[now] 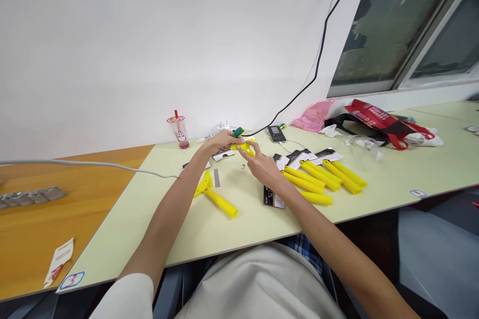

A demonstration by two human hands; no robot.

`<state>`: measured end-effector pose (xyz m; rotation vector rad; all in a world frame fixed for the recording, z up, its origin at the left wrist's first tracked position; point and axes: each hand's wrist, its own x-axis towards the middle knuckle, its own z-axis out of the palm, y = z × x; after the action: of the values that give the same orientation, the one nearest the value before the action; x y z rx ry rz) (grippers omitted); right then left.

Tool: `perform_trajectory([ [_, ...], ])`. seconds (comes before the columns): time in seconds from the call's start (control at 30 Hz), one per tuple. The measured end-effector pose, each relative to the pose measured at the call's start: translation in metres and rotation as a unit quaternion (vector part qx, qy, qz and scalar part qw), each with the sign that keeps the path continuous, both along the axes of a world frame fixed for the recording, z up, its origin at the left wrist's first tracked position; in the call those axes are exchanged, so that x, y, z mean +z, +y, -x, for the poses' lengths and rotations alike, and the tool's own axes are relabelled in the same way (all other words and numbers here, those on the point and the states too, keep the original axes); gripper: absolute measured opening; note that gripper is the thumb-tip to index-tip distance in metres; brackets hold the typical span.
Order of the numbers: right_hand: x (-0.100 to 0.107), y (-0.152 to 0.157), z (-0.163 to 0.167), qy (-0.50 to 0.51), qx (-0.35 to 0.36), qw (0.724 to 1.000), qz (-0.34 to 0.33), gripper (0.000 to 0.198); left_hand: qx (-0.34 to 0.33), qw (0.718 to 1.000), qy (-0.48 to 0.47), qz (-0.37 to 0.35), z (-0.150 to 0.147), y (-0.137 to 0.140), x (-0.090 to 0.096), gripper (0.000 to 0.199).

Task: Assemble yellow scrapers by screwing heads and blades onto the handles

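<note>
My left hand (221, 141) is closed around a green-handled screwdriver (238, 132), whose shaft I cannot make out. Just below it lies a yellow plastic scraper head (247, 147), pinched at its right side by the fingers of my right hand (261, 163). Small metal bits, perhaps screws (243, 166), rest on the table under my hands. Beside my left forearm are a flat metal blade (216, 178) and a yellow scraper (220, 203), its head partly hidden by that arm. Right of my right wrist, several yellow handles (312, 177) lie on black-and-white packaging cards (299, 157).
A lidded cup with a red straw (179, 132) stands near the wall. Behind my hands are a small black device (276, 133) and chargers (222, 128). A black cable (316, 70) hangs down. Pink plastic (313, 115) and a red bag (381, 119) lie to the right.
</note>
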<state>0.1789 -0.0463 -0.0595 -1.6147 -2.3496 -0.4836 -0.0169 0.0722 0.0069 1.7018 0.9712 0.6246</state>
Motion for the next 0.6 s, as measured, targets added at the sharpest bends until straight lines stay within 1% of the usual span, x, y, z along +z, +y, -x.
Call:
perform_trajectory([
  [0.2, 0.002, -0.005, 0.005, -0.005, -0.011, 1.0, -0.005, 0.081, 0.036, 0.999, -0.02, -0.017, -0.004, -0.004, 0.003, 0.049],
  [0.4, 0.003, -0.008, 0.007, -0.005, -0.012, 1.0, -0.002, 0.082, 0.021, 0.998, 0.005, -0.05, -0.001, -0.009, 0.004, 0.047],
  [0.6, 0.009, -0.015, 0.01, -0.006, 0.008, 1.0, 0.007, 0.084, 0.005, 0.997, 0.04, -0.058, 0.013, -0.007, 0.011, 0.045],
])
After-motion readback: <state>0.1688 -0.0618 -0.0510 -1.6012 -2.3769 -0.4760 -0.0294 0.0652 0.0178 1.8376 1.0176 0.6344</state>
